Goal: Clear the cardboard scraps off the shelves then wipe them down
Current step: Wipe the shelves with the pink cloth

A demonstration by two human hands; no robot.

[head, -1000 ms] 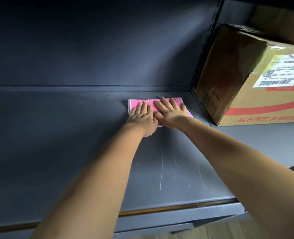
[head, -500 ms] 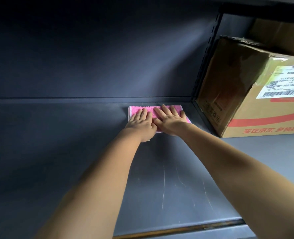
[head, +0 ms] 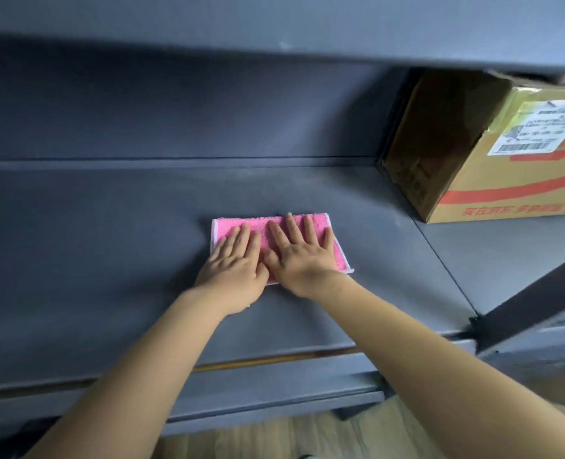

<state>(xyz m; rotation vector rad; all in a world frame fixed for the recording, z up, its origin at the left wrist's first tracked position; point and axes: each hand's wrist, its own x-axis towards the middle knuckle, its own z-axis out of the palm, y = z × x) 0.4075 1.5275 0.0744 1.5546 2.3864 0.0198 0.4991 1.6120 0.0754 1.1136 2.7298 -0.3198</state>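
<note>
Head view: what's around the pink cloth?
– It lies flat mid-shelf. A cardboard box stands at two o'clock, well apart. An upper shelf board overhangs at twelve, and a dark upright crosses at four.
– Anything inside the box?
– Cannot tell; that board hides its top.
– The hands?
– Left hand and right hand press the cloth side by side, fingers straight.
</note>
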